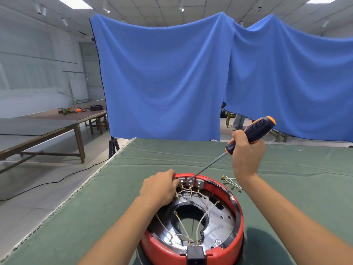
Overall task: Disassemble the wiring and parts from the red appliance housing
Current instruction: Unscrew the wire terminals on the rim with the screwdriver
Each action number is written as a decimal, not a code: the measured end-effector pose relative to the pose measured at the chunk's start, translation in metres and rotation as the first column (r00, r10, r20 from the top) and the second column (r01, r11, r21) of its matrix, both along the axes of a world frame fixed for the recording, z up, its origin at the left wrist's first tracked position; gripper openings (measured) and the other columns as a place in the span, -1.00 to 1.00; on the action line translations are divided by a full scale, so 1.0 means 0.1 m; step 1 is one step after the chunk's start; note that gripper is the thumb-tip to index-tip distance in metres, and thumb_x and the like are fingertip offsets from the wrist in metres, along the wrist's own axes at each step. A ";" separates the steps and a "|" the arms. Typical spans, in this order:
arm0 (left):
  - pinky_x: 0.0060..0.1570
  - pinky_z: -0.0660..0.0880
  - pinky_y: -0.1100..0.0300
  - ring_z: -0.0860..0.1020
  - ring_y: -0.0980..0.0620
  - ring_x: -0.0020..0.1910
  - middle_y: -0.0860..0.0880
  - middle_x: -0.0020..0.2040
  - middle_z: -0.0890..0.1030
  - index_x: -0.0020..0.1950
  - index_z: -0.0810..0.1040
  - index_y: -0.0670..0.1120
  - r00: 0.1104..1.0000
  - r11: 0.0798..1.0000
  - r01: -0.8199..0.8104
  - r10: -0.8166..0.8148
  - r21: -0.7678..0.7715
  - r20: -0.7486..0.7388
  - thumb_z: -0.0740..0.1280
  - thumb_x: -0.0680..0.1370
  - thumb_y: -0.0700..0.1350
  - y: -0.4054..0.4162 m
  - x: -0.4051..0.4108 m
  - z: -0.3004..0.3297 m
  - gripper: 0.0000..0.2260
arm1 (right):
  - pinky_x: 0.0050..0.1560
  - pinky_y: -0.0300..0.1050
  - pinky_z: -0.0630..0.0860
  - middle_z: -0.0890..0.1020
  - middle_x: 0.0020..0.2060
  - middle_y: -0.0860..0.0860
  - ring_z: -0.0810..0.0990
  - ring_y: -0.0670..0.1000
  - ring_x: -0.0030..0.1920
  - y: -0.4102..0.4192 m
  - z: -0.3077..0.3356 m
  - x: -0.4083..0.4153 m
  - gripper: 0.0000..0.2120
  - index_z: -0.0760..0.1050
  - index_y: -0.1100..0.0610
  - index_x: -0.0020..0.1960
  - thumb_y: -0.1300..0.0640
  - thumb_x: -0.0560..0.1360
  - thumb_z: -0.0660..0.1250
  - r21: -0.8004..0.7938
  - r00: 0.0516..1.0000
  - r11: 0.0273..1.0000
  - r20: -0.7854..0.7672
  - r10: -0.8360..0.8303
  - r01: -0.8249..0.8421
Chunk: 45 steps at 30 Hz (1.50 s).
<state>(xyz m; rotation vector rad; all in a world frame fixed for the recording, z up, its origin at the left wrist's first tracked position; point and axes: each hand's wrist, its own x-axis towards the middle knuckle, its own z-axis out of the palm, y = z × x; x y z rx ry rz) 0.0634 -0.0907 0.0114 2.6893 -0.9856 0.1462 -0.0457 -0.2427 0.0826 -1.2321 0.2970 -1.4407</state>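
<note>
Right hand [246, 150] grips the screwdriver [250, 133]; its shaft slants toward 7 o'clock, tip at the terminal block [190, 182]. Left hand [159, 188] holds the red housing [194, 253] rim there.

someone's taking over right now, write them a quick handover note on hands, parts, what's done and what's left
Left hand: grips the far rim of the red housing, steadying it on the green cloth.
Right hand: grip on the screwdriver, tip down at the middle of three grey terminal blocks on the far inner wall.
Done: one loose wire bundle lies on the cloth right of the housing.
Left: white wires still run from the terminal blocks and the black socket at the near rim; metal plate still inside.
</note>
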 end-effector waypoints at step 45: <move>-0.08 0.37 0.05 0.54 -0.17 0.07 -0.05 0.11 0.60 0.18 0.48 0.07 0.995 0.994 0.088 -0.085 -0.060 0.054 0.00 0.65 0.06 -0.13 0.10 -0.03 -0.71 | -0.45 -0.22 0.37 0.40 -0.72 -0.10 0.40 -0.11 -0.63 -0.30 0.22 0.57 -0.76 0.32 0.08 -0.50 0.06 0.29 0.25 -0.055 0.899 0.977 -0.385 -0.210 0.205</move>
